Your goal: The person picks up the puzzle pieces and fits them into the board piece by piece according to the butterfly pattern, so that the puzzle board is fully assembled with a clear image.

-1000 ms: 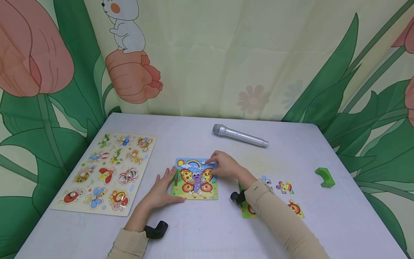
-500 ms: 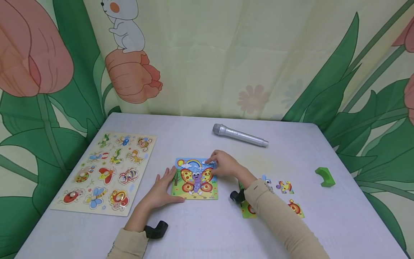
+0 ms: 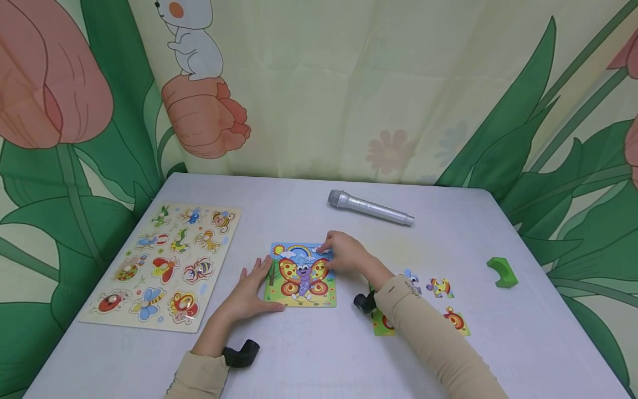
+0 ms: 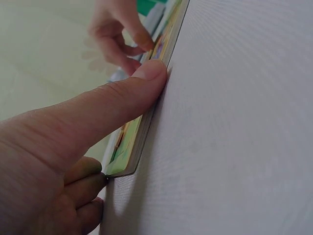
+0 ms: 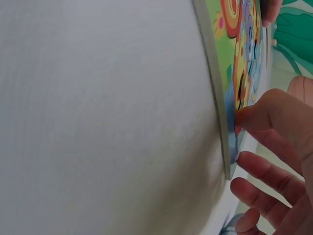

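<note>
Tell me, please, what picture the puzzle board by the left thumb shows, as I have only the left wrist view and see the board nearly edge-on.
Observer: In the head view, the puzzle board shows a purple-bodied butterfly.

Operator: Thank you; could you tell me which part of it the right hand is at?

Observer: Its fingertips are at the upper right part of the puzzle board, as the head view sees it.

Operator: That helps; would you say whether any puzzle pieces lie off the board?

Observer: Yes, several puzzle pieces lie to the board's right.
</note>
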Available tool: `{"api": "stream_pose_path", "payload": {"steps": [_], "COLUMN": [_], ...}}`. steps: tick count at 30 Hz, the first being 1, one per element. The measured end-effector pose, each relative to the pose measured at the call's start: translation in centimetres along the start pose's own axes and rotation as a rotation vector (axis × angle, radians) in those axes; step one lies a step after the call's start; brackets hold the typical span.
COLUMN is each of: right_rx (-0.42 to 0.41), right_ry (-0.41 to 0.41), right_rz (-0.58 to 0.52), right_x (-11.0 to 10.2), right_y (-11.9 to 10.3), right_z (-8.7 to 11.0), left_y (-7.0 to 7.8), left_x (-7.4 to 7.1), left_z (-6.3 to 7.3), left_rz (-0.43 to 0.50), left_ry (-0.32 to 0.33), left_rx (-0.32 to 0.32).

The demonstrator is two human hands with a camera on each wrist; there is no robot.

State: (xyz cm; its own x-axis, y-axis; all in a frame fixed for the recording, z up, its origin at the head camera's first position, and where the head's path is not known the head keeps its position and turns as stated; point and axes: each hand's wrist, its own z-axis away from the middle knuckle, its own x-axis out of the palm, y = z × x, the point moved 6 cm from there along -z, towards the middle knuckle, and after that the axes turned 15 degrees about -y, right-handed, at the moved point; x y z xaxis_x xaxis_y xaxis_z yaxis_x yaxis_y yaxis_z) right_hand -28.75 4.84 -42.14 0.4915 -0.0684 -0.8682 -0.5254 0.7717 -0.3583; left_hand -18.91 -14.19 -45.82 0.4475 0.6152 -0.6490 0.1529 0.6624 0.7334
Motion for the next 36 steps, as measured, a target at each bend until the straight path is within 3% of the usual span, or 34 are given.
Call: {"api": "stream_pose_path", "payload": {"steps": [16, 21, 26, 36], "right_rx": [0.081, 0.031, -0.036, -0.09], "right_ry": [-0.009, 0.02, 0.072, 0.139], "right_rz": [-0.053, -0.157, -0.234, -0.285], "right_x": [0.3, 0.1, -0.5, -1.7], "right_y": [0.6, 0.9, 1.6, 3.4], "right_z": [0.1, 0.5, 1.9, 6.2], "left_y": [0.0, 0.0, 0.0, 0.2], "left_x": [0.0, 0.0, 0.0, 0.0], "left_z": [0.1, 0.1, 0.0, 0.0], "left_rz": [-0.012, -0.008, -0.011, -0.021], "left_ry": [0.006, -0.003, -0.005, 0.008], "left_rx": [-0.003, -0.016, -0.013, -0.032]}}
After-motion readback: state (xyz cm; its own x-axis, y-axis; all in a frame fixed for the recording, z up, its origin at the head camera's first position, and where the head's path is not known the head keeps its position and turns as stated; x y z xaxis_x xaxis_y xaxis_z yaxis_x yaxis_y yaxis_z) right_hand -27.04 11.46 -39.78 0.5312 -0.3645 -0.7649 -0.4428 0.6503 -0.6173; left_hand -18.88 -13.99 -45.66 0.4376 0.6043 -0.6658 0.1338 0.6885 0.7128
